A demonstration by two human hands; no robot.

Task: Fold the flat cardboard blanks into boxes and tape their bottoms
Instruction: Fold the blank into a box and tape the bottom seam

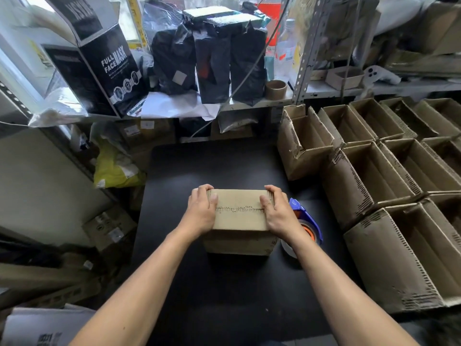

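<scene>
A small brown cardboard box point(239, 218) stands on the black table point(224, 283) with its closed flaps facing up; the seam between the flaps runs left to right. My left hand point(202, 211) grips the box's left end, thumb lying on top near the seam. My right hand point(275, 212) grips the right end the same way, thumb on the flaps and fingers curled over the far edge. A blue tape dispenser point(305, 222) with an orange core lies on the table just right of the box, partly hidden behind my right wrist.
Several folded open boxes point(389, 186) stand packed in rows along the right. A shelf behind holds black bags point(212, 58), a black "Full Face Mask" carton point(99, 58) and a tape core point(275, 89). Yellow bag point(114, 168) and cartons lie at the left.
</scene>
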